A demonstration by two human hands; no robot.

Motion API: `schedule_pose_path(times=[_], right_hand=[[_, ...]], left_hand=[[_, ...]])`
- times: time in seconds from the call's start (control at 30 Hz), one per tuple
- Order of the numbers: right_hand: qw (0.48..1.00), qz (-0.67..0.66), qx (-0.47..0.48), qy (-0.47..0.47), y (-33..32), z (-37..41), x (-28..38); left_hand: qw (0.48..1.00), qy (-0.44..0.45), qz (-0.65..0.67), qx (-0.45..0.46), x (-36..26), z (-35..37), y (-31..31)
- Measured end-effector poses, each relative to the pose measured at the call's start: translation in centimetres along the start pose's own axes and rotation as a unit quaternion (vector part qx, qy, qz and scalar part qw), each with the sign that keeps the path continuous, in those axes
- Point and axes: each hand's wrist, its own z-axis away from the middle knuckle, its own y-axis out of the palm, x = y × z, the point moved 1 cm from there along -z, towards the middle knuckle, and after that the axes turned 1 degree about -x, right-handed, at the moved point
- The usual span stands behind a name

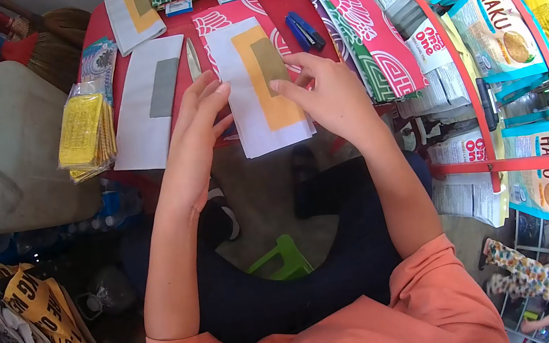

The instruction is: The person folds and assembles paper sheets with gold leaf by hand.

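Note:
A stack of white joss paper [251, 120] with a yellow and gold patch lies at the front edge of the red table, overhanging it slightly. My right hand [330, 88] grips its right side, thumb on top of the gold patch and fingers at the edge. At the left edge, my left hand [198, 115] is open, fingers apart and slightly bent, holding nothing. Under the stack is a pink patterned paper [228, 14]. A knife blade [193, 57] lies just beyond my left fingertips. Another white joss paper stack [140, 118], with a silver patch, lies further left.
A blue stapler [305, 30] lies beyond my right hand. Yellow packets [85, 128] sit at the table's left edge, patterned papers [372, 37] at the right. A red rack [468, 64] holds snack bags. A large jug [21, 150] stands left. Another person [538, 272] is at lower right.

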Motion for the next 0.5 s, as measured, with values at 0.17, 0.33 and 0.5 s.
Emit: schedule_pose_path(times=[0.17,0.33,0.5], right_hand=[[0.998,0.054,-0.036,-0.024,-1.1,0.7,0.7],[0.998,0.055,-0.032,-0.019,-1.5,0.8,0.8],[0.991,0.101,-0.068,-0.049,-0.1,0.3,-0.3]], left_hand=[[0.999,0.012,-0.043,-0.002,0.1,0.2,0.1],[0.999,0.012,-0.044,0.003,0.1,0.3,0.2],[0.999,0.001,-0.042,0.007,0.1,0.5,0.2]])
